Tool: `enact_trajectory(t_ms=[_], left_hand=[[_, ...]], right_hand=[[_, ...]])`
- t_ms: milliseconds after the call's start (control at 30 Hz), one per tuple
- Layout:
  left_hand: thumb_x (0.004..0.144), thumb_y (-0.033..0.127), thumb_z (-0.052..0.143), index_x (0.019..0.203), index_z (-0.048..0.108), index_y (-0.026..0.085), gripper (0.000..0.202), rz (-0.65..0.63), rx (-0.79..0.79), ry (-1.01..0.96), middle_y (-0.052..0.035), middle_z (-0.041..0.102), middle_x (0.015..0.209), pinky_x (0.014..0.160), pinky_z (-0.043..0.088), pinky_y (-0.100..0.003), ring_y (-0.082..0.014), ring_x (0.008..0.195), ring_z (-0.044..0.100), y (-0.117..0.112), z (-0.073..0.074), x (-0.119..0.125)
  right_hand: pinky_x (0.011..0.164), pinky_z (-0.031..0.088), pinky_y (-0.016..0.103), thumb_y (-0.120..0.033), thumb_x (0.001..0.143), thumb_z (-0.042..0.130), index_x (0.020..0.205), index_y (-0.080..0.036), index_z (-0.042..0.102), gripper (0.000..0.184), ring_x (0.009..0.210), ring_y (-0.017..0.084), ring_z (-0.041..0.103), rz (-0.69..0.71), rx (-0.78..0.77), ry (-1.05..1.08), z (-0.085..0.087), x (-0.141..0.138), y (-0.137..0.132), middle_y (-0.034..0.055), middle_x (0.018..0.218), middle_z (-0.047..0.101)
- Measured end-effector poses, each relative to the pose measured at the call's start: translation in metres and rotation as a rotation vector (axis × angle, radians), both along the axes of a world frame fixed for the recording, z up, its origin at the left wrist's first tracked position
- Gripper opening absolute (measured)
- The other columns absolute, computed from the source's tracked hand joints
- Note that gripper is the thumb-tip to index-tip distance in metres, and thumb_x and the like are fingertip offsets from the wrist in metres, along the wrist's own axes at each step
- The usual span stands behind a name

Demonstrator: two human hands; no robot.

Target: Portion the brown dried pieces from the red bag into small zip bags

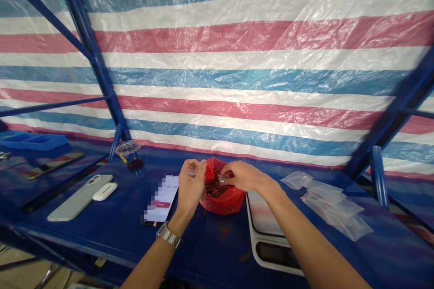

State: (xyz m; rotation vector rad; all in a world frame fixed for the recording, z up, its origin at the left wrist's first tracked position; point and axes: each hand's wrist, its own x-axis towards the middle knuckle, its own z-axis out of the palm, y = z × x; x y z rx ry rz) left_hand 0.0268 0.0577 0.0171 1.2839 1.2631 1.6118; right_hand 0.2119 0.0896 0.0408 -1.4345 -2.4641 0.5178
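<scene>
Left hand (191, 185): it is beside the left edge of the red bag. Its fingers pinch some thin clear plastic (193, 170); I cannot tell its full shape.
Right hand (244, 175): it reaches over the right edge of the red bag. Its fingers grip a small clear thing (223, 179), maybe a little cup or scoop.
Red bag (225, 206): it sits on the blue desk (111, 244), between the two hands, with its top wide open.
Brown bits (213, 189): lots of them lie inside the red bag, right under the small clear thing.
White scale (266, 219): it is just right of the red bag, partly under the right arm.
Flat clear bags (334, 205): they lie in a messy pile, to the right of the scale.
Phone (163, 198): it lies near the left hand, with its screen lit.
Wrist: a shiny watch (168, 235) goes around the left one.
Far left: a pale phone (79, 198) touches a small white case (105, 192). Behind them stands a clear cup (130, 151) with something dark in it.
Back: a big striped sheet (237, 76) hangs behind the desk.
</scene>
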Motion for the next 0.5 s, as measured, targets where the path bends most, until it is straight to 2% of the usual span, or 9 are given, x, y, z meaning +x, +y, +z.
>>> enact_trajectory(t_ms=[67,167,267,367,500], left_hand=[[0.089,0.042,0.061,0.083,0.049,0.022,0.024,0.090,-0.069,0.274,0.0045,0.054,0.065,0.062,0.042,-0.026,-0.0140,0.059,0.055,0.001,-0.004,-0.006],[0.085,0.034,0.061,0.083,0.050,0.021,0.017,0.102,-0.205,0.715,-0.0051,0.063,0.081,0.069,0.044,-0.031,-0.0219,0.074,0.065,-0.001,-0.015,-0.014],[0.086,0.038,0.061,0.094,0.053,0.019,0.022,0.108,-0.343,0.928,-0.0157,0.066,0.104,0.070,0.044,-0.033,-0.0275,0.082,0.069,-0.004,-0.026,-0.017],[0.086,0.028,0.060,0.095,0.053,0.020,0.014,0.016,-0.381,0.864,-0.0139,0.070,0.099,0.071,0.044,-0.032,-0.0268,0.085,0.070,-0.001,-0.035,-0.018],[0.078,0.017,0.060,0.085,0.053,0.021,0.011,-0.065,-0.308,0.547,-0.0046,0.068,0.078,0.067,0.044,-0.029,-0.0224,0.077,0.067,0.010,-0.041,-0.018]], right_hand=[[0.081,0.047,0.028,-0.016,0.083,0.066,0.104,-0.021,0.079,0.025,0.099,0.025,0.072,-0.051,0.105,-0.078,-0.002,0.000,0.001,0.0082,0.107,0.079],[0.091,0.044,0.031,-0.007,0.079,0.062,0.107,-0.020,0.077,0.034,0.111,0.027,0.067,-0.094,0.229,-0.170,-0.007,-0.006,0.004,0.0105,0.114,0.077],[0.097,0.041,0.033,-0.005,0.079,0.062,0.108,-0.020,0.075,0.035,0.113,0.025,0.065,-0.092,0.257,-0.185,-0.015,-0.015,0.007,0.0101,0.116,0.076],[0.095,0.040,0.032,-0.005,0.078,0.063,0.103,-0.021,0.075,0.033,0.108,0.023,0.067,-0.046,0.218,-0.149,-0.019,-0.022,0.007,0.0075,0.111,0.077],[0.089,0.041,0.031,-0.002,0.074,0.063,0.091,-0.022,0.074,0.029,0.099,0.021,0.071,0.015,0.174,-0.075,-0.020,-0.027,0.006,0.0044,0.096,0.079]])
